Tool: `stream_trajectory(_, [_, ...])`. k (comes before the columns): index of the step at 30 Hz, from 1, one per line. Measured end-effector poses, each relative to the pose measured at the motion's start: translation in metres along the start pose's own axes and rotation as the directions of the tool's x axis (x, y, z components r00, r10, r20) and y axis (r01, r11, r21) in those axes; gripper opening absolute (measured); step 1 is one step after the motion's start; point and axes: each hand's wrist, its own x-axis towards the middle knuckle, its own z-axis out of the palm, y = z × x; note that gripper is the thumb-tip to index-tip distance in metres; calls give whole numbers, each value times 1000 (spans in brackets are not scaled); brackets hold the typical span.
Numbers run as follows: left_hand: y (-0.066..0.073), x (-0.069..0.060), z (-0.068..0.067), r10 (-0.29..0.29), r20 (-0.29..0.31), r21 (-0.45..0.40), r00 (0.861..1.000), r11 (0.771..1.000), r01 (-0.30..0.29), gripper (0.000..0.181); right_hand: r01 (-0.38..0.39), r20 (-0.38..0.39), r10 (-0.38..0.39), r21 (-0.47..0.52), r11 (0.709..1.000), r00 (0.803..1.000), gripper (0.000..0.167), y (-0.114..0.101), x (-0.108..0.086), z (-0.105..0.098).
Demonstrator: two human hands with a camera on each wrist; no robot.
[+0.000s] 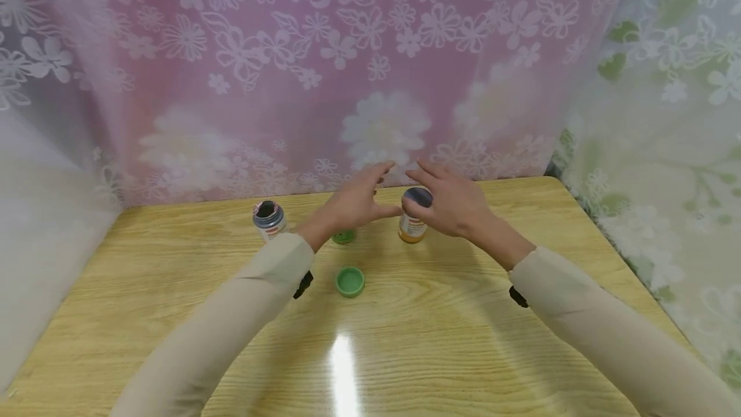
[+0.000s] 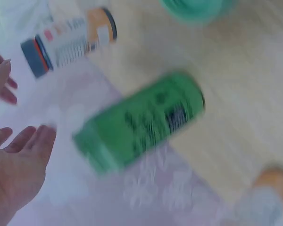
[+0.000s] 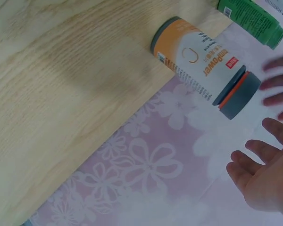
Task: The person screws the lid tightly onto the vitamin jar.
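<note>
A white-and-orange bottle (image 3: 203, 61) with a dark grey cap stands upright near the table's back edge. My right hand (image 1: 454, 204) is beside its top, fingers spread and apart from it in the right wrist view. Facing it, my left hand (image 1: 360, 201) has its thumb and fingers extended, holding nothing. A green bottle (image 2: 141, 125) stands under the left forearm, mostly hidden in the head view. In front of it a round green cap (image 1: 350, 282) lies hollow side up. An uncapped bottle (image 1: 269, 219) with a dark mouth stands left of the left wrist.
The wooden table (image 1: 463, 340) meets a pink flowered cloth (image 1: 382, 82) behind the bottles. A pale flowered cloth (image 1: 677, 147) hangs along the right side, and a whitish one (image 1: 46, 198) along the left.
</note>
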Motion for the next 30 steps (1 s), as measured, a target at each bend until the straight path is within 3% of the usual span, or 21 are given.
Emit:
stream_trajectory(3, [-6,-8,-17,22,-44,106,999,994,-17,86,23,-23,-23,-23,999,999,64,-3,-1,0])
stream_trajectory(7, [-21,-20,-30,1,-99,189,995,982,18,88,67,-65,-70,-52,996,995,65,-11,-3,3])
stream_trajectory(12, [-42,-37,-34,-47,-128,220,991,973,74,91,149,-105,-160,-110,983,981,64,-27,-6,9])
stream_trajectory(16, [-51,-48,-34,-75,-134,247,988,963,106,94,202,-134,-216,-116,973,967,63,-39,-8,16])
stream_trajectory(20, [-55,-55,-31,-96,-150,217,984,968,128,95,240,-154,-258,-128,962,954,62,-49,-11,22])
stream_trajectory(30, [-67,-67,-12,-145,-164,74,976,985,159,101,332,-100,-339,-75,940,936,61,-68,-26,46])
